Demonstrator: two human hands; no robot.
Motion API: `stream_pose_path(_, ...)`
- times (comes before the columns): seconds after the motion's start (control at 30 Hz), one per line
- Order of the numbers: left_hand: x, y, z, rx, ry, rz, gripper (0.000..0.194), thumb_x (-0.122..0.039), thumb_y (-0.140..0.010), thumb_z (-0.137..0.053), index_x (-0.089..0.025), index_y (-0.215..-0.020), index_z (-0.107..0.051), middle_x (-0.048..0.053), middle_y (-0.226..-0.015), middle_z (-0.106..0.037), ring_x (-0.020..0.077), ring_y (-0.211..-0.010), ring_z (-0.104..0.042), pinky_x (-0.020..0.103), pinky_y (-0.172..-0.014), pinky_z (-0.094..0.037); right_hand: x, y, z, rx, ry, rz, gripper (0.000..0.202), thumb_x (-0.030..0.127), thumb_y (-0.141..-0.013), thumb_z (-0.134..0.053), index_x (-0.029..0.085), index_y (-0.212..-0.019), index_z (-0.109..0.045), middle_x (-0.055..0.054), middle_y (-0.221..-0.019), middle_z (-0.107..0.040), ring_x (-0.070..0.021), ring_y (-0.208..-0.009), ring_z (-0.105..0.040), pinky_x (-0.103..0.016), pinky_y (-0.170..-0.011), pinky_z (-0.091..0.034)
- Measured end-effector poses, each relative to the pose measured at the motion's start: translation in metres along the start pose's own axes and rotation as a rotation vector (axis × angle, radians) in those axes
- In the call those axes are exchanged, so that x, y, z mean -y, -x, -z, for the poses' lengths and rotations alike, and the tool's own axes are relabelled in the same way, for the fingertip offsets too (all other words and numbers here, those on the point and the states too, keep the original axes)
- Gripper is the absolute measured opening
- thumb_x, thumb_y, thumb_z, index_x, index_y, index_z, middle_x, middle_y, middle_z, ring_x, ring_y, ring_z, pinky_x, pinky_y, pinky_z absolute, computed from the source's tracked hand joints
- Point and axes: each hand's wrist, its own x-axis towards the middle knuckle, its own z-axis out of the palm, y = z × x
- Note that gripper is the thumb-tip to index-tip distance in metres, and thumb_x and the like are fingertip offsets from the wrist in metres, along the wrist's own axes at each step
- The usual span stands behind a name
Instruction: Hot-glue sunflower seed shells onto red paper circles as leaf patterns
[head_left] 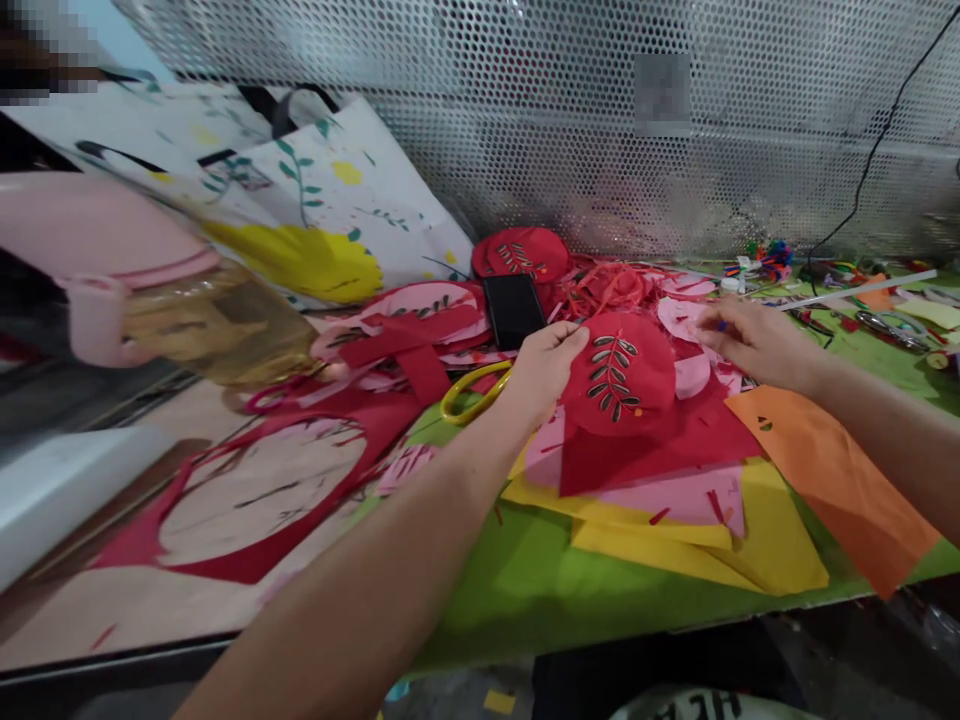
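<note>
A round red felt piece (656, 375) with a leaf-sprig pattern of dark slits and a small orange dot is pinched at its left edge by my left hand (551, 360). My right hand (750, 340) hovers just right of it, fingers loosely bent and apart, near a pale pink scrap (679, 320); I see nothing held there. Beneath the round piece lie a red sheet (652, 465), a pink sheet and yellow sheets (780, 535). An orange sheet (840, 480) lies under my right forearm. Yellow loop handles (459, 402) show beside my left wrist.
A black phone (514, 312) lies behind my left hand, near more round red pieces (529, 252) and red shreds (611, 285). Left stand a pink-lidded jug (217, 325) and a floral bag (330, 190). A perforated metal panel (540, 130) closes off the back.
</note>
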Motion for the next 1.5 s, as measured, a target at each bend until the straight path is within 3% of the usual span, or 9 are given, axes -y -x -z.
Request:
stream_pose_path(0.07,-0.002,0.002,0.0,0.02,0.007,-0.01,0.019,-0.034,-0.065,-0.07,-0.019,-0.064,-0.058,-0.002,-0.056,-0.055,0.0139,-0.053,-0.052,0.026,-0.054,-0.044,0.011,-0.021,-0.008,-0.041,-0.035,0.113,0.035,0.036,-0.088,-0.044,0.016,-0.113,-0.057,-0.011,-0.109,-0.063,-0.0204,-0.088,-0.06,-0.033,-0.076,-0.043)
stream_pose_path(0.17,-0.004,0.006,0.0,0.062,0.019,-0.041,0.019,-0.034,-0.066,-0.068,-0.018,-0.065,-0.058,-0.002,-0.057,-0.056,0.0136,-0.052,-0.052,0.026,-0.054,-0.044,0.017,-0.047,-0.03,0.023,-0.063,0.144,0.047,0.04,-0.09,-0.041,0.014,-0.129,-0.046,-0.014,-0.129,-0.054,-0.0223,-0.106,-0.056,-0.035,-0.086,-0.043)
stream_pose_path(0.37,-0.009,0.007,0.004,0.038,-0.029,-0.044,0.015,-0.032,-0.066,-0.065,-0.018,-0.066,-0.06,-0.002,-0.059,-0.058,0.0126,-0.053,-0.05,0.025,-0.054,-0.042,0.012,-0.058,-0.061,0.16,0.011,0.043,0.044,0.045,-0.092,-0.034,0.015,-0.116,-0.057,-0.013,-0.114,-0.065,-0.0246,-0.103,-0.06,-0.035,-0.084,-0.043)
stream_pose_path(0.63,-0.012,0.001,0.013,-0.098,-0.05,0.005,0.011,-0.028,-0.067,-0.063,-0.019,-0.063,-0.058,-0.003,-0.053,-0.052,0.0131,-0.051,-0.047,0.025,-0.05,-0.038,0.013,-0.043,-0.066,0.132,0.331,-0.01,0.052,0.058,-0.089,-0.032,0.018,-0.107,-0.059,-0.013,-0.091,-0.071,-0.0269,-0.081,-0.065,-0.03,-0.058,-0.035)
stream_pose_path(0.87,-0.013,-0.007,0.02,-0.18,-0.042,0.014,0.011,-0.026,-0.067,-0.061,-0.019,-0.062,-0.055,-0.002,-0.051,-0.051,0.0138,-0.05,-0.048,0.025,-0.048,-0.039,0.007,-0.043,-0.065,0.089,0.383,0.039,0.043,0.05,-0.092,-0.034,0.021,-0.087,-0.065,-0.008,-0.079,-0.07,-0.0213,-0.076,-0.061,-0.029,-0.055,-0.029)
stream_pose_path(0.97,-0.013,-0.012,0.025,-0.252,-0.008,0.003,0.01,-0.024,-0.068,-0.058,-0.018,-0.062,-0.053,-0.002,-0.053,-0.052,0.0124,-0.047,-0.047,0.025,-0.048,-0.039,0.006,-0.042,-0.064,0.002,0.323,0.124,0.044,0.048,-0.092,-0.035,0.02,-0.083,-0.067,-0.009,-0.084,-0.068,-0.0219,-0.082,-0.058,-0.031,-0.061,-0.034)
stream_pose_path(1.1,-0.009,-0.017,0.028,-0.289,0.021,-0.011,0.012,-0.025,-0.069,-0.058,-0.018,-0.062,-0.051,-0.003,-0.055,-0.051,0.0108,-0.047,-0.045,0.025,-0.05,-0.038,0.006,-0.041,-0.064,-0.169,0.241,0.288,0.042,0.047,-0.091,-0.037,0.022,-0.08,-0.068,-0.006,-0.104,-0.065,-0.0242,-0.1,-0.051,-0.04,-0.083,-0.035)
stream_pose_path(1.3,-0.005,-0.012,0.02,-0.227,0.032,-0.028,0.012,-0.027,-0.07,-0.059,-0.019,-0.064,-0.053,-0.002,-0.058,-0.054,0.0141,-0.057,-0.052,0.025,-0.055,-0.042,0.011,-0.041,-0.069,-0.14,-0.03,0.362,0.031,0.039,-0.09,-0.042,0.023,-0.077,-0.065,-0.003,-0.125,-0.059,-0.0258,-0.121,-0.043,-0.047,-0.098,-0.03)
stream_pose_path(1.5,-0.003,-0.002,0.011,-0.158,-0.027,-0.079,0.014,-0.03,-0.071,-0.063,-0.019,-0.065,-0.056,-0.002,-0.058,-0.054,0.0149,-0.062,-0.053,0.025,-0.059,-0.043,0.017,-0.041,-0.073,-0.149,-0.064,0.261,0.034,0.041,-0.089,-0.043,0.02,-0.112,-0.056,-0.01,-0.131,-0.053,-0.026,-0.118,-0.047,-0.046,-0.099,-0.035)
